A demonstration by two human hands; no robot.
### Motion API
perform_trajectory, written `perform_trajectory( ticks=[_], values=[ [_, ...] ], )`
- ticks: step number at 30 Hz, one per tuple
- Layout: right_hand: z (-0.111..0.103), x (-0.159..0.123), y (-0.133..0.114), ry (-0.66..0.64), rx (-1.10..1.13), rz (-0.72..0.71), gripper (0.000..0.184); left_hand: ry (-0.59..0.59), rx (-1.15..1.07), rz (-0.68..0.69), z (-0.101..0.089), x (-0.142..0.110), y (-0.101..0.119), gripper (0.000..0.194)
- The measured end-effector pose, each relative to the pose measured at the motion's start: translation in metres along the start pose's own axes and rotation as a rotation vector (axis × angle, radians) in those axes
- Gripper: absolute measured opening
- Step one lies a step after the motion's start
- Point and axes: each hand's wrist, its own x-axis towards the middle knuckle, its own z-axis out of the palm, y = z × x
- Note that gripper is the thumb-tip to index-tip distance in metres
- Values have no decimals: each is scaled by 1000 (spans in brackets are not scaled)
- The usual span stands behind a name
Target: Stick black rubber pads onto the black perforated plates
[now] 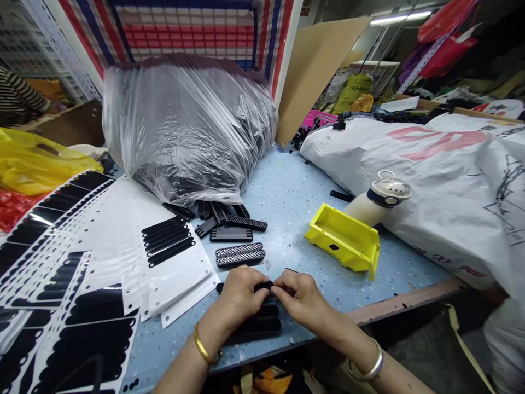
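At the table's front edge, my left hand point(241, 293) is closed around a slim black bar point(263, 285), whose rounded end sticks out past the knuckles. The fingertips of my right hand point(301, 295) pinch at the bar's right end. Just below the hands lie more black bars point(262, 325) side by side, partly hidden by my left wrist. Beyond them two bars with a diamond-patterned face point(240, 254) rest together. White backing sheets point(180, 284) to the left carry black rounded strips point(168, 241), some still in rows.
A large clear plastic bag point(192, 131) stands at the back, with loose black pieces point(229, 221) at its mouth. On the right are a yellow bin point(344, 238), a cream bottle point(369, 202) and a white woven sack point(410, 164). A yellow bag point(41, 161) lies far left.
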Motion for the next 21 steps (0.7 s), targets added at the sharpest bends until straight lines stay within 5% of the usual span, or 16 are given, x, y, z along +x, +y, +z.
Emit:
perform_trajectory(
  ticks=[5,10,15,21],
  values=[
    [4,13,1,-65,233,226,16,-26,28,-6,0,2,1,12],
    [7,15,-2,-42,220,216,15,2,80,-66,-7,-5,2,29],
    [6,13,-5,-26,183,202,17,-2,180,-69,-16,-16,-4,11],
    [4,12,-11,-1,129,134,18,12,112,-76,-17,-15,-9,12]
  ],
)
